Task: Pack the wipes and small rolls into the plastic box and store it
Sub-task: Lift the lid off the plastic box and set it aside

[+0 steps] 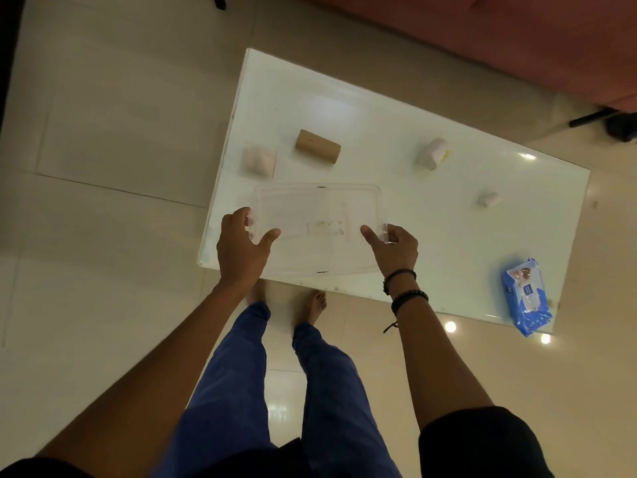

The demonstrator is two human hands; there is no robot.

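A clear plastic box (319, 215) sits at the near edge of the white table (396, 108). My left hand (241, 246) grips its left end and my right hand (394, 248) grips its right end, thumbs over the rim. Beyond the box lie a brown cardboard roll (317, 146), a white roll (259, 161) at the table's left edge, a larger white roll (432, 154) and a small white roll (487, 199) to the right. A blue pack of wipes (527, 296) lies at the table's near right corner.
The table stands on a glossy tiled floor (103, 132). My legs in blue trousers (241, 374) and bare feet are right by the table's near edge. A reddish sofa (517, 36) fills the far right, with a dark leg beside it.
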